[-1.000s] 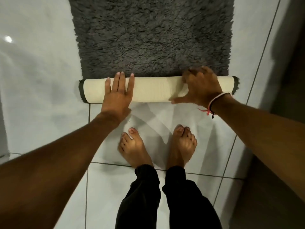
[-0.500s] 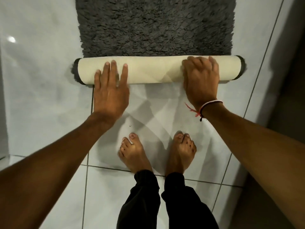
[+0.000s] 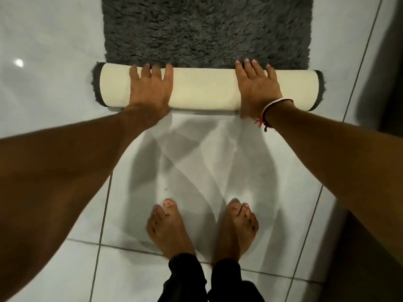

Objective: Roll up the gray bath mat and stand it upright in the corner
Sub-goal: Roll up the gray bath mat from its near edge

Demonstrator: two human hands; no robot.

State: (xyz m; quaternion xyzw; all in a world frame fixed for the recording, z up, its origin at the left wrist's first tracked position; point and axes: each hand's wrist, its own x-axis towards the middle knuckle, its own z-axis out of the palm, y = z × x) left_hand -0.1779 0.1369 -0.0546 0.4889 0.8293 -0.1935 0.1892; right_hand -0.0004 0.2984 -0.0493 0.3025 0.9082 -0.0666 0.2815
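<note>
The gray shaggy bath mat [image 3: 205,29] lies flat on the white tile floor, its near part wound into a thick roll [image 3: 205,89] with the cream backing outward. My left hand [image 3: 150,88] lies palm down on the roll's left part, fingers spread over its top. Palm down on the right part is my right hand [image 3: 257,88], fingertips reaching the gray pile. Neither hand closes around the roll; both press flat on it. Gray fringe shows at both roll ends.
My bare feet [image 3: 202,229] stand on the glossy white tiles [image 3: 54,127] a short way behind the roll. A dark wall or door [image 3: 390,62] runs along the right side. Floor lies open to the left of the mat.
The roll has grown thicker and moved away from my feet over the mat. Both hands slid from its near side onto its top, fingers now flat over it.
</note>
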